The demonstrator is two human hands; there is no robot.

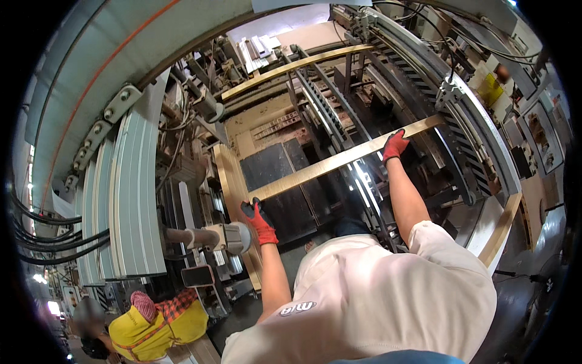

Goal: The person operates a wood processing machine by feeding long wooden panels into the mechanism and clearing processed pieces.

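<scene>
A long pale wooden strip (327,164) lies slantwise across the dark metal frame of a machine. Near its left end, my left hand (260,223), in a red glove with dark fingertips, has its fingers curled at the strip's edge. Farther right along the same piece, my right hand (395,147), gloved alike, closes over it near the right end. Beside my left hand, more wooden strips (229,182) stand close together along the frame's left side. Another wooden strip (297,70) rests across the far part of the machine.
Grey-green slabs (138,182) stand at the left, with a metal cylinder (233,238) jutting toward my left forearm. Dark rails (321,103) cross the machine. A toothed metal side beam (461,121) borders the right. At lower left is a person in a yellow garment (160,327).
</scene>
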